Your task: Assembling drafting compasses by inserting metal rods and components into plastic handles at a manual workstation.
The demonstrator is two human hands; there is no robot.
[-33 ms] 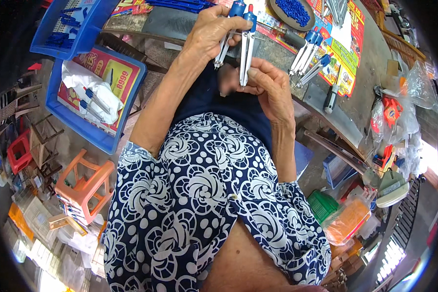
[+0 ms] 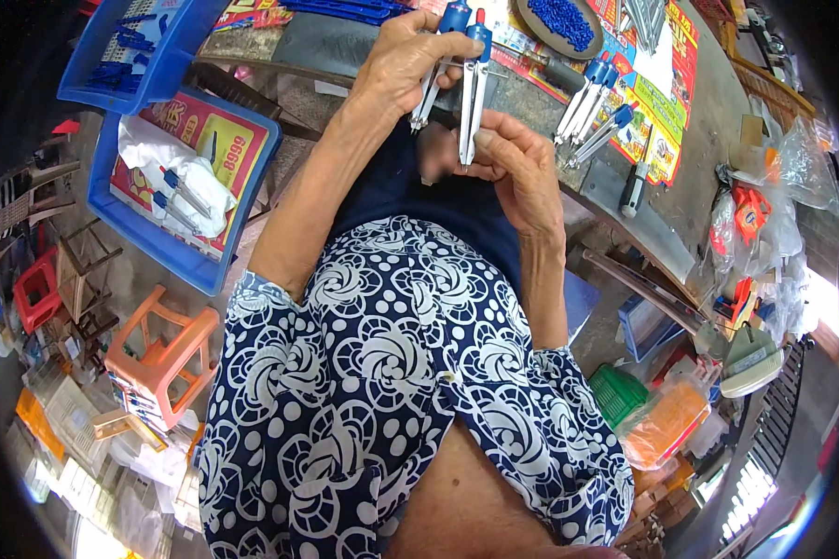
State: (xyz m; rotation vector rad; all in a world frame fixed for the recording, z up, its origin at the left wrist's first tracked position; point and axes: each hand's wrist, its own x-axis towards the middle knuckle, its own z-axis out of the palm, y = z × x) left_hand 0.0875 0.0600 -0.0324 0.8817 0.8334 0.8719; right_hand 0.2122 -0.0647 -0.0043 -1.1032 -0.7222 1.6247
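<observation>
Drawing compasses with blue heads and silver legs are in my left hand [image 2: 403, 63]. One compass [image 2: 473, 88] hangs points down, its red-tipped head pinched between thumb and finger. Behind it, a second compass [image 2: 426, 98] sits within the same hand's fingers. My right hand [image 2: 513, 158] is closed on the lower legs of the front compass, near its points. More compasses [image 2: 585, 101] lie on the table to the right, next to a black-handled tool [image 2: 635, 191]. Part of the area beside the right fingertips is blurred.
A round dish of small blue parts [image 2: 557, 26] stands at the table's back. At left are a blue basket [image 2: 163, 88] with blue pieces and a blue tray [image 2: 263, 177] holding compasses on white cloth. An orange stool [image 2: 163, 349] stands lower left; a green basket [image 2: 617, 396] lower right.
</observation>
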